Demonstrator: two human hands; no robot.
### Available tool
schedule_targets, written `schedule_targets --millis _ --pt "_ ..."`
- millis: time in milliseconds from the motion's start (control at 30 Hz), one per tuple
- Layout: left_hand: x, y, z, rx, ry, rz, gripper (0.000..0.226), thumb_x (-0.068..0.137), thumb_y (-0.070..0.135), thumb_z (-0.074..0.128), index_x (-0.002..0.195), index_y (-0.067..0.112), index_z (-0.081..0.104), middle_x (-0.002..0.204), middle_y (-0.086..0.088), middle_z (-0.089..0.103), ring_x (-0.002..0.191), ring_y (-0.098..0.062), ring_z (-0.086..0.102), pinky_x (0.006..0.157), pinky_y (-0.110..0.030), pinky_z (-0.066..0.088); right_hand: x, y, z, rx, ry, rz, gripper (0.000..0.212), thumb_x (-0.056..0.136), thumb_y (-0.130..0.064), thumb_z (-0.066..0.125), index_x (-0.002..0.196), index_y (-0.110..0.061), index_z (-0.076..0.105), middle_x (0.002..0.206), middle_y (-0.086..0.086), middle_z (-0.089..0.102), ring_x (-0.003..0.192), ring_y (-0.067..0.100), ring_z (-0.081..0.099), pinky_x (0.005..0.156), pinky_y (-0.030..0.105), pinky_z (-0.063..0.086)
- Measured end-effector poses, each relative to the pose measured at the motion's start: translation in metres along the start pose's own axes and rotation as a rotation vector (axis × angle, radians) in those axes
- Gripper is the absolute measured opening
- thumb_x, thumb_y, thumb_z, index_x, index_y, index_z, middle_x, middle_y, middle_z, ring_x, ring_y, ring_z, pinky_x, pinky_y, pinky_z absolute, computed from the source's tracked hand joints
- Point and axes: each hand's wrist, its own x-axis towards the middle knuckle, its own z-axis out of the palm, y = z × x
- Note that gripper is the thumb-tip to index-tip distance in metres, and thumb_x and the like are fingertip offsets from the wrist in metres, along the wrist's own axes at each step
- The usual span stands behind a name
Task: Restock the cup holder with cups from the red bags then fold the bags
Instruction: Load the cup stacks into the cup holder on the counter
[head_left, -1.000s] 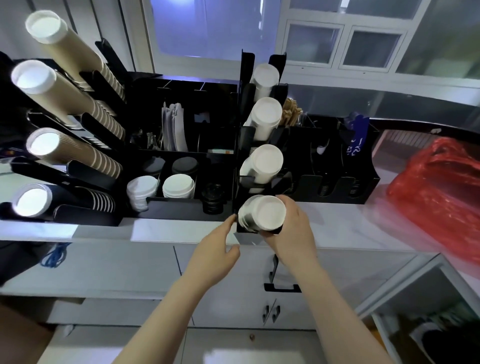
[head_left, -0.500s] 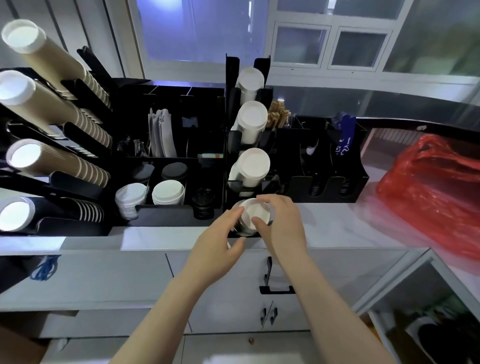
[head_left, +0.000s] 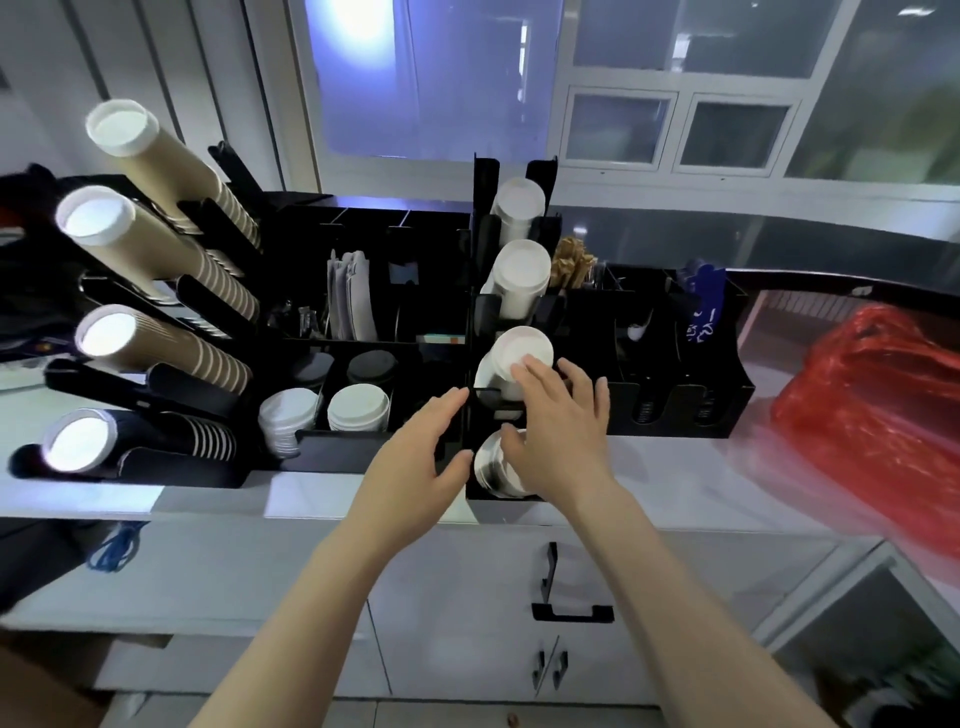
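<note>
A black cup holder (head_left: 485, 218) stands on the counter with stacks of white cups (head_left: 522, 270) lying in its slots. My right hand (head_left: 558, 421) is spread over the two lowest stacks, its fingertips touching the rim of the third stack (head_left: 511, 348) and its thumb on the bottom stack (head_left: 493, 467). My left hand (head_left: 421, 452) is open beside the holder's left wall, its thumb near the bottom stack. A crumpled red bag (head_left: 878, 410) lies on the counter at the right.
A second black rack (head_left: 156, 374) at the left holds long stacks of brown cups (head_left: 171, 176) and dark cups. Between the racks a black organiser (head_left: 363, 322) holds lids, sleeves and stirrers. A white cabinet with a black handle (head_left: 566, 613) sits below the counter.
The bottom stack of white cups has been pushed deeper into its slot. My right hand let go of it and spread upward to the third stack. My left hand opened.
</note>
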Motion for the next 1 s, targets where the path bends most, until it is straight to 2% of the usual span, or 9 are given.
schedule_targets --millis 167,233,333,433,500,633,800,933,1000 --pt "-0.011 -0.006 -0.016 -0.007 0.047 -0.045 0.064 0.092 0.020 0.057 0.145 0.040 0.029 0.139 0.033 0.029 0.137 0.005 0.025 0.108 -0.020 0.028 -0.002 -0.023 -0.004 0.154 0.119 -0.103 0.054 0.087 -0.029 0.059 0.139 -0.021 0.046 0.148 -0.004 0.041 0.144 0.022 0.016 0.117 0.046 0.001" --pt "-0.017 -0.010 -0.024 -0.017 0.071 -0.055 0.065 0.091 0.020 0.058 0.145 0.041 0.028 0.140 0.033 0.031 0.131 0.014 0.026 0.105 -0.010 0.025 -0.002 -0.037 -0.005 0.227 0.143 -0.166 0.051 0.087 -0.027 0.059 0.137 -0.018 0.050 0.146 -0.001 0.044 0.144 0.023 0.021 0.117 0.047 0.008" --pt "-0.023 -0.017 -0.044 -0.004 0.126 -0.049 0.065 0.090 0.018 0.058 0.146 0.038 0.030 0.135 0.042 0.029 0.119 0.030 0.024 0.090 0.006 0.023 0.000 -0.065 -0.002 0.350 0.154 -0.216 0.045 0.087 -0.024 0.058 0.132 -0.015 0.056 0.142 0.000 0.050 0.142 0.023 0.028 0.117 0.045 0.016" --pt "-0.029 -0.029 -0.072 0.014 0.188 -0.045 0.065 0.090 0.017 0.058 0.145 0.037 0.031 0.138 0.037 0.032 0.120 0.025 0.028 0.084 0.007 0.026 0.004 -0.094 0.009 0.412 0.125 -0.251 0.040 0.087 -0.017 0.062 0.127 -0.013 0.060 0.136 0.003 0.055 0.139 0.025 0.035 0.114 0.046 0.026" --pt "-0.031 -0.038 -0.096 0.031 0.214 -0.036 0.064 0.090 0.018 0.058 0.145 0.037 0.031 0.141 0.030 0.035 0.129 0.015 0.029 0.093 0.005 0.023 0.011 -0.118 0.018 0.424 0.106 -0.277 0.038 0.087 -0.015 0.064 0.125 -0.011 0.062 0.135 0.004 0.056 0.137 0.026 0.037 0.115 0.040 0.026" --pt "-0.028 -0.067 -0.153 0.087 0.259 -0.021 0.063 0.090 0.014 0.058 0.145 0.031 0.034 0.144 0.022 0.038 0.133 0.007 0.032 0.105 -0.009 0.025 0.032 -0.179 0.035 0.467 0.081 -0.293 0.037 0.087 -0.017 0.062 0.124 -0.012 0.063 0.134 0.002 0.056 0.135 0.020 0.037 0.111 0.018 0.014" --pt "-0.024 -0.112 -0.217 0.142 0.316 -0.022 0.061 0.087 0.011 0.058 0.142 0.030 0.040 0.138 0.025 0.041 0.121 0.012 0.036 0.093 0.004 0.023 0.056 -0.247 0.060 0.495 0.077 -0.328 0.036 0.085 -0.018 0.063 0.121 -0.012 0.064 0.132 0.005 0.058 0.131 0.023 0.042 0.109 0.016 0.015" --pt "-0.024 -0.138 -0.248 0.132 0.309 0.025 0.064 0.087 0.006 0.059 0.134 0.042 0.036 0.131 0.037 0.035 0.114 0.029 0.029 0.086 0.005 0.025 0.064 -0.282 0.079 0.569 0.120 -0.293 0.034 0.082 -0.017 0.061 0.116 -0.013 0.067 0.125 0.003 0.061 0.125 0.014 0.042 0.107 0.012 0.015" --pt "-0.024 -0.150 -0.258 0.118 0.291 0.017 0.061 0.088 0.006 0.059 0.138 0.036 0.040 0.140 0.027 0.039 0.116 0.030 0.026 0.083 0.004 0.029 0.066 -0.291 0.088 0.571 0.114 -0.260 0.034 0.083 -0.016 0.062 0.116 -0.014 0.067 0.126 0.001 0.061 0.126 0.016 0.043 0.107 0.015 0.018"
